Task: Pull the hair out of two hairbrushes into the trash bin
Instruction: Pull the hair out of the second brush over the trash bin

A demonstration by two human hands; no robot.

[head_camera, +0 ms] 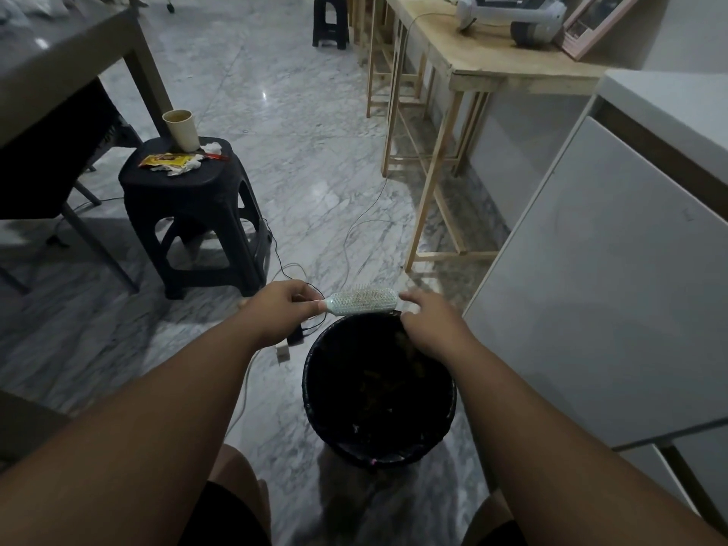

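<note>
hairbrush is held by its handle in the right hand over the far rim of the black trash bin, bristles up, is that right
Not quite: the head view shows the left hand gripping the handle of the hairbrush. The right hand is at the brush's other end with fingers spread, not gripping the handle. The rest holds: the brush is over the far rim of the black trash bin, bristles up.

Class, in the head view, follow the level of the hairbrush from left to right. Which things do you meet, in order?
Left hand → hairbrush → right hand → white cabinet.
</note>
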